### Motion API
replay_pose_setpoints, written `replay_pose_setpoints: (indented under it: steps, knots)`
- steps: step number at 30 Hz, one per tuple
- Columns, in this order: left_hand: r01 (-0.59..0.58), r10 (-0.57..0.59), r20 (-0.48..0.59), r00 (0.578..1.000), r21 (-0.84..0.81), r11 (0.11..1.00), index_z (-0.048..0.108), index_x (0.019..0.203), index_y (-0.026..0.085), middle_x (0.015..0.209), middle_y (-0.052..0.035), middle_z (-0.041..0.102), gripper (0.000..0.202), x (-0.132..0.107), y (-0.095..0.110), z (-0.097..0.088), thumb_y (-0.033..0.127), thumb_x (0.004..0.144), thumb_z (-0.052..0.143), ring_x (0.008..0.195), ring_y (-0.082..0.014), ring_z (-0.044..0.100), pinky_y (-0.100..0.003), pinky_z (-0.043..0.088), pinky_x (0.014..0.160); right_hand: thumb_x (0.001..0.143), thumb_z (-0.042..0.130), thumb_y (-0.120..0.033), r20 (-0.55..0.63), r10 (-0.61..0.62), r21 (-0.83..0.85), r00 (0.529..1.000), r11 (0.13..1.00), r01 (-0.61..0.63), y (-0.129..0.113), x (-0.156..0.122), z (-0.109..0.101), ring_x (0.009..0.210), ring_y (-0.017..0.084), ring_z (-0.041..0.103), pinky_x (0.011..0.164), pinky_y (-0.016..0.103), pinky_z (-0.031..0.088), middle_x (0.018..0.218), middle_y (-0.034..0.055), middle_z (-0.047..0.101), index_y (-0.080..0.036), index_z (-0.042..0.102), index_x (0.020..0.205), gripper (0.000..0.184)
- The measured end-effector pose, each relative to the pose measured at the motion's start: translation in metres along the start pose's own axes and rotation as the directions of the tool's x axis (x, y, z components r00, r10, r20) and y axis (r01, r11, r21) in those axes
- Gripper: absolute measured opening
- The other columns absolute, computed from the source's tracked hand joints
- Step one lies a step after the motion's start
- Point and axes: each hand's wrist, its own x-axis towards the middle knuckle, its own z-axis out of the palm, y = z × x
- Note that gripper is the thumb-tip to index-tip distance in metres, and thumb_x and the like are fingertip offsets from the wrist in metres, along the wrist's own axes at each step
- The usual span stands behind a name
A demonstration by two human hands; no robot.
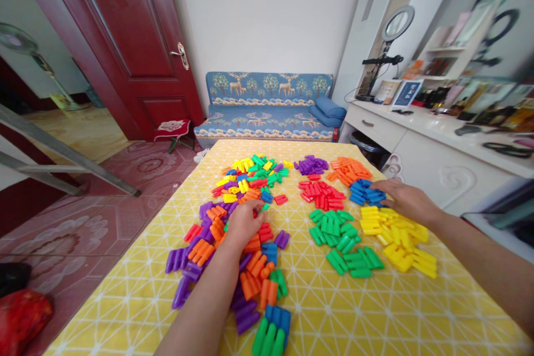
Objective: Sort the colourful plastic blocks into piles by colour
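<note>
My left hand (pixel 245 223) is low over a mixed heap of plastic building blocks with rounded, tube-like parts. Its fingers are curled, and a small green block (pixel 264 207) shows at their tips; the palm hides the blocks beneath. Purple blocks (pixel 192 271) and orange blocks (pixel 251 283) lie around my left wrist. On the right, my right hand (pixel 403 198) reaches to a pile of blue blocks (pixel 364 193). Its index finger stretches over the pile's edge and the thumb is apart. Yellow blocks (pixel 394 233) lie just below that hand.
Separate piles of red (pixel 322 194), green (pixel 336 231), purple (pixel 311 165) and orange blocks (pixel 351 170) lie on the yellow tablecloth (pixel 325 322). Beyond the table is a blue sofa (pixel 267 117). A white dresser (pixel 442 161) stands at the right, a small stool (pixel 173 129) at the left.
</note>
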Motion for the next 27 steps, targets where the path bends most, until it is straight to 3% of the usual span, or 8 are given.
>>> replay_pose_setpoints:
  steps: [4,9,13,16,18,21,24,27]
  knots:
    - [0.001,-0.001,-0.004,1.000,-0.010,1.000,0.069,0.101,0.021,0.083,-0.0013,0.071,0.025,0.000,-0.001,0.001,0.025,0.078,0.060,0.075,-0.0154,0.064,-0.025,0.045,0.069,0.070,0.065,0.004,0.179,-0.069,0.097,0.981,0.994,0.052,-0.018,0.009,-0.007,0.097,0.016,0.066,0.086,0.031,0.044,0.102,0.0148,0.070,-0.017,0.076,0.078,0.025]
    - [0.019,-0.019,0.001,1.000,-0.006,1.000,0.069,0.102,0.020,0.082,-0.0014,0.071,0.026,0.000,-0.001,0.001,0.024,0.078,0.059,0.075,-0.0154,0.064,-0.024,0.046,0.069,0.075,0.055,0.005,0.298,-0.208,-0.059,0.932,0.970,0.235,-0.010,0.012,0.000,0.106,0.012,0.063,0.086,0.025,0.046,0.109,0.0106,0.069,-0.021,0.076,0.087,0.035]
    - [0.012,-0.012,0.008,1.000,-0.015,1.000,0.068,0.103,0.020,0.083,-0.0014,0.071,0.027,0.000,-0.002,0.002,0.024,0.078,0.058,0.076,-0.0153,0.064,-0.024,0.047,0.070,0.072,0.060,-0.004,0.302,-0.326,-0.034,0.896,0.935,0.352,0.015,0.014,0.006,0.111,0.021,0.061,0.090,0.037,0.048,0.123,0.0088,0.063,-0.025,0.073,0.097,0.035]
    - [0.011,-0.011,0.011,1.000,-0.014,1.000,0.069,0.104,0.021,0.085,-0.0017,0.072,0.027,0.000,-0.003,0.003,0.024,0.079,0.059,0.078,-0.0157,0.064,-0.024,0.047,0.070,0.073,0.059,-0.010,0.227,-0.378,-0.010,0.897,0.920,0.391,0.012,0.016,0.009,0.108,0.021,0.062,0.089,0.039,0.048,0.117,0.0094,0.066,-0.024,0.073,0.092,0.028]
    - [0.000,0.000,0.012,1.000,-0.024,1.000,0.069,0.104,0.021,0.088,-0.0020,0.072,0.027,0.000,-0.004,0.003,0.024,0.078,0.061,0.081,-0.0160,0.065,-0.024,0.048,0.072,0.073,0.056,-0.011,0.140,-0.389,-0.033,0.911,0.917,0.397,-0.010,0.015,0.016,0.109,0.023,0.061,0.092,0.044,0.046,0.117,0.0108,0.066,-0.023,0.073,0.093,0.029]
    - [-0.027,0.028,0.019,0.999,-0.057,0.998,0.070,0.102,0.022,0.094,-0.0018,0.073,0.026,0.000,-0.003,0.002,0.021,0.077,0.063,0.085,-0.0165,0.065,-0.025,0.049,0.076,0.076,0.052,-0.011,-0.011,-0.393,-0.064,0.919,0.918,0.392,-0.070,0.007,0.039,0.115,0.025,0.056,0.097,0.047,0.043,0.124,0.0091,0.061,-0.024,0.069,0.102,0.034]
    - [-0.046,0.049,0.040,0.998,-0.083,0.995,0.070,0.100,0.022,0.097,-0.0017,0.073,0.025,-0.001,-0.003,0.001,0.019,0.076,0.065,0.087,-0.0170,0.066,-0.026,0.050,0.078,0.080,0.050,-0.014,-0.115,-0.390,0.098,0.913,0.911,0.401,-0.141,-0.012,0.076,0.118,0.023,0.053,0.098,0.044,0.045,0.126,0.0051,0.058,-0.028,0.065,0.110,0.036]
    - [-0.070,0.076,0.055,0.996,-0.100,0.993,0.070,0.101,0.022,0.097,-0.0018,0.074,0.025,-0.002,-0.004,0.002,0.020,0.076,0.064,0.087,-0.0172,0.067,-0.026,0.051,0.078,0.078,0.051,-0.013,-0.096,-0.311,0.273,0.946,0.905,0.326,-0.199,-0.033,0.117,0.116,0.021,0.054,0.097,0.041,0.046,0.125,0.0055,0.056,-0.027,0.062,0.114,0.040]
